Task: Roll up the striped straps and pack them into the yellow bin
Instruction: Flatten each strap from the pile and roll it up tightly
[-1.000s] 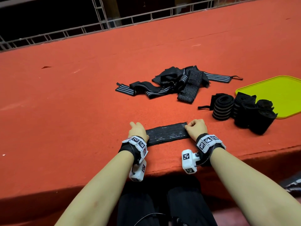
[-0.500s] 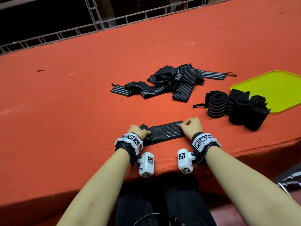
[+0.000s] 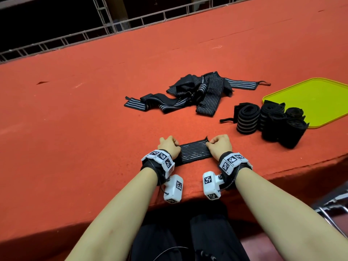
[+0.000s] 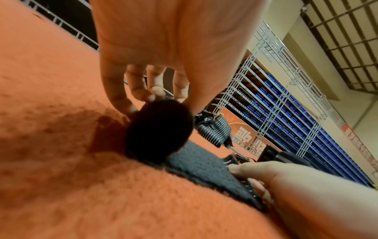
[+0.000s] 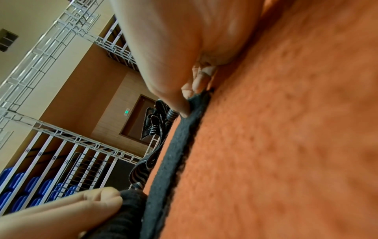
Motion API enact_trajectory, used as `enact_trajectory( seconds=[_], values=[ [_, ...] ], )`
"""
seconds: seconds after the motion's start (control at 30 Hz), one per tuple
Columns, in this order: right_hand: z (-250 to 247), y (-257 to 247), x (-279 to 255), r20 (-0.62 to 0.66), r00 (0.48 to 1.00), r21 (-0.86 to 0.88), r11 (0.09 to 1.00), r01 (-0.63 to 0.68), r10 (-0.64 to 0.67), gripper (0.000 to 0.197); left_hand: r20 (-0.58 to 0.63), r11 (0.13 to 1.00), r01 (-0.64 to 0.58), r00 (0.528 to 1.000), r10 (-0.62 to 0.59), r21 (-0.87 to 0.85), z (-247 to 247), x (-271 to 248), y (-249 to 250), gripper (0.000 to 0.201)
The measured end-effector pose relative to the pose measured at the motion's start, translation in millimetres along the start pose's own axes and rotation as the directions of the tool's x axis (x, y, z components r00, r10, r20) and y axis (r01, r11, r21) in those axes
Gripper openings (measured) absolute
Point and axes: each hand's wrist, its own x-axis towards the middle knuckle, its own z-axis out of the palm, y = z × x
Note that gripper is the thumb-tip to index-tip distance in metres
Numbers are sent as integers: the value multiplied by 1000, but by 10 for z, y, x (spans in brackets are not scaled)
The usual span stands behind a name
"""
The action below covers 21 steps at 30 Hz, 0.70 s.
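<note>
A black strap with thin grey stripes (image 3: 194,152) lies flat near the table's front edge, stretched between my hands. My left hand (image 3: 169,146) curls over its rolled-up left end, a dark roll (image 4: 159,127) under the fingertips. My right hand (image 3: 219,146) pinches the strap's right end (image 5: 194,103) against the red felt. A tangle of unrolled striped straps (image 3: 197,93) lies further back. Several rolled straps (image 3: 271,123) stand to the right, partly on the corner of the flat yellow bin (image 3: 316,98).
The table is covered in red felt (image 3: 75,129), with its front edge just behind my wrists. A metal railing (image 3: 113,27) runs along the far edge. My dark-trousered legs sit below the table.
My left hand has rolled the strap's left end toward the right, so the flat stretch between my hands is shorter. The right hand still holds its end in place.
</note>
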Motion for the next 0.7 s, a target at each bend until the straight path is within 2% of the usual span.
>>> enact_trajectory(
  seconds=[0.13, 0.2, 0.27, 0.4, 0.43, 0.53, 0.57, 0.7],
  values=[
    [-17, 0, -1, -12, 1000, 14, 1000, -21, 21, 16, -19, 997, 73, 997, -74, -32, 5, 25, 20, 58],
    [-20, -8, -11, -6, 1000, 16, 1000, -20, 20, 10, -19, 998, 66, 998, -65, 14, 48, 8, 37, 58],
    [-31, -8, -12, 0, 1000, 21, 1000, -20, 20, 8, -43, 999, 14, 999, -12, 49, 98, -24, 65, 48],
    [-54, -5, -25, -10, 1000, 30, 999, -11, 11, 21, -55, 999, -45, 998, 43, -28, 130, -27, 88, 24],
    [-57, -5, -30, -12, 1000, 35, 999, -10, 11, 24, -52, 998, -22, 998, 19, -66, 121, -21, 81, 26],
    [-67, -8, -41, -10, 1000, 49, 999, -10, 11, 23, -17, 987, 116, 993, -119, -114, 128, -14, 60, 61],
    [-69, -9, -40, -8, 1000, 54, 999, -6, 7, 22, 5, 985, 136, 991, -136, -106, 147, -13, 65, 66],
    [-74, -5, -35, 2, 1000, 63, 998, 8, -8, 13, 24, 997, 72, 997, -72, -15, 202, -6, 159, 62]
  ],
)
